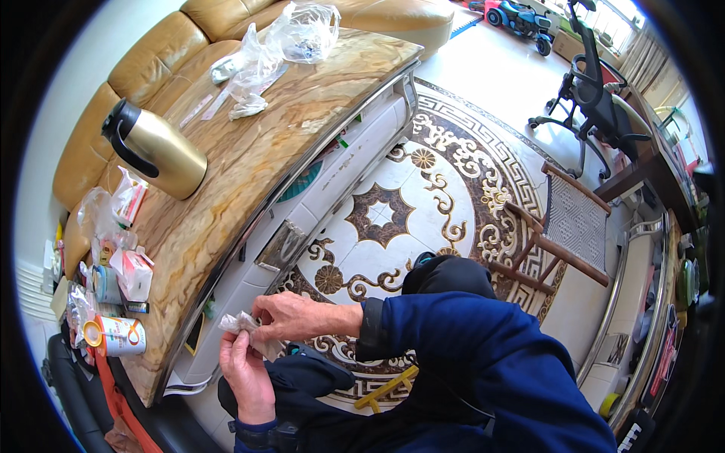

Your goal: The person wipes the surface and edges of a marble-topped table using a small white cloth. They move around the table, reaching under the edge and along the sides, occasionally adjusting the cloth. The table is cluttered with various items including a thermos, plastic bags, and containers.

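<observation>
Between both hands is a crumpled piece of thin whitish material (240, 321), either plastic film or tissue; I cannot tell which. My left hand (247, 376) pinches it from below, thumb uppermost. From the right, my right hand (291, 316) reaches across and grips the same piece with bent fingers. Part of it hangs under the right hand, and the fingers hide some of it. Both hands are above my lap, beside the front edge of a marble-patterned coffee table (243, 164).
On the table stand a gold vacuum jug (164, 150), clear plastic bags (306, 37), a tissue pack (133, 273) and a white-orange can (122, 336). Behind is a tan leather sofa (153, 54). A woven-seat wooden stool (575, 221) and a black office chair (592, 102) stand to the right.
</observation>
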The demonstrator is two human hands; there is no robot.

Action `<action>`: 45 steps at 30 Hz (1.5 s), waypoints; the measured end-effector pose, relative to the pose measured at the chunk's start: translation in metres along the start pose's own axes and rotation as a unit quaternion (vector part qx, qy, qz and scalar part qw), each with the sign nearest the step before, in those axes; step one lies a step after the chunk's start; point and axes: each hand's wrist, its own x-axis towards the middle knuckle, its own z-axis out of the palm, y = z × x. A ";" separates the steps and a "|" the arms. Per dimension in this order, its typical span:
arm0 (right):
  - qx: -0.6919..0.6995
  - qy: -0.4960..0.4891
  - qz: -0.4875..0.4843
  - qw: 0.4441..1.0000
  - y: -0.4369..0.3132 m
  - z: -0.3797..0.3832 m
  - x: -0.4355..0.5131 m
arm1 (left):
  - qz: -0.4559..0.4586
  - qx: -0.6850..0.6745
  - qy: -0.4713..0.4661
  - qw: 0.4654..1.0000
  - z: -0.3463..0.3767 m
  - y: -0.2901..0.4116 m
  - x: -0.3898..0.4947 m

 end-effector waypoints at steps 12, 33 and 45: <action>-0.160 0.154 -0.200 0.954 -0.004 0.002 -0.008 | 0.019 0.008 0.067 0.998 0.003 -0.002 0.003; 0.092 0.023 -0.051 0.994 -0.008 -0.008 -0.009 | -0.075 -0.069 0.031 0.994 0.020 0.000 -0.018; 0.089 -0.032 0.075 0.993 -0.002 -0.059 -0.023 | 0.005 -0.128 0.074 0.989 -0.029 0.016 -0.049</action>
